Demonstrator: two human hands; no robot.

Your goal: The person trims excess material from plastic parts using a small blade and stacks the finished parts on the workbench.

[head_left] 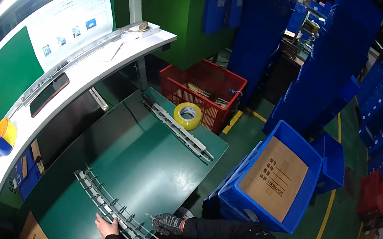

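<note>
A long, slightly curved metal rail assembly point(109, 209) with several short cross pins lies on the green tabletop point(145, 157). My left hand point(107, 228), bare, is at the rail's near-left edge, thumb against the metal and fingers partly hidden below; it appears to grip the rail. On the opposite side, my right hand point(168, 224) wears a dark grey knit glove. Its fingers are drawn together just beside the pins, with a small pale tip poking out that is too small to identify. A second straight rail point(182, 130) rests farther up the table.
A yellow tape roll point(187, 116) sits by the second rail. Beyond stands a red crate point(201, 88); to the right, a blue bin point(309, 181) holds cardboard point(272, 177). Along the left runs a white shelf point(79, 69) with a phone point(49, 95) and a yellow-blue container point(3, 137).
</note>
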